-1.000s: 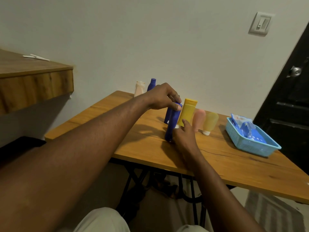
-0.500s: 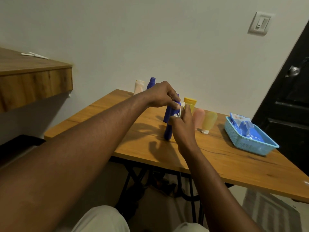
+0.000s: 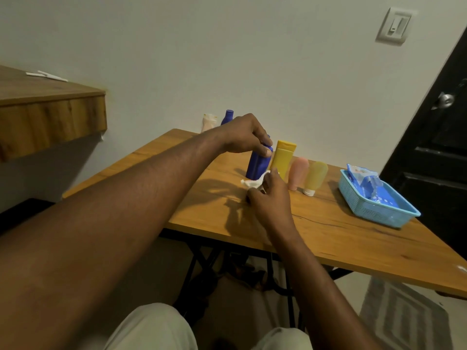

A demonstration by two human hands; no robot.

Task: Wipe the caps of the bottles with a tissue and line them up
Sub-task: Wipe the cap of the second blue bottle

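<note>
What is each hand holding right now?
The left hand grips the blue bottle.
The right hand pinches the tissue.

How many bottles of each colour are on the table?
Blue bottles: 3, two close together under the left hand
Yellow bottles: 2
Pink bottle: 1
Whitish bottle: 1
Total: 7
</note>
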